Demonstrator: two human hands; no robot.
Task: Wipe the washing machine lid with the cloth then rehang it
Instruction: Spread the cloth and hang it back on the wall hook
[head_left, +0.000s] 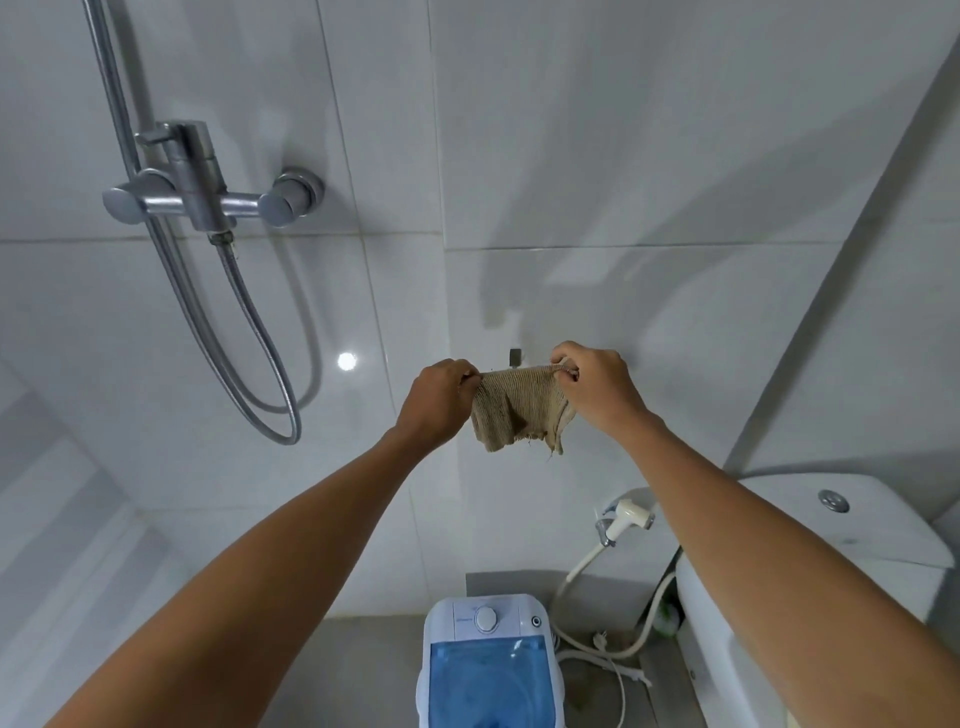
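Observation:
A beige, stained knitted cloth (519, 410) is stretched between both hands in front of the white tiled wall. My left hand (436, 400) pinches its upper left corner and my right hand (597, 387) pinches its upper right corner. A small metal wall hook (515, 356) shows just above the cloth's top edge; I cannot tell whether the cloth touches it. Far below stands the small white washing machine (441, 670) with its translucent blue lid (488, 680) closed.
A chrome shower mixer (208, 192) with a looping metal hose (270, 374) is mounted on the wall at the left. At the right are a white toilet cistern (852, 519), a bidet sprayer (626, 514) and hoses on the floor.

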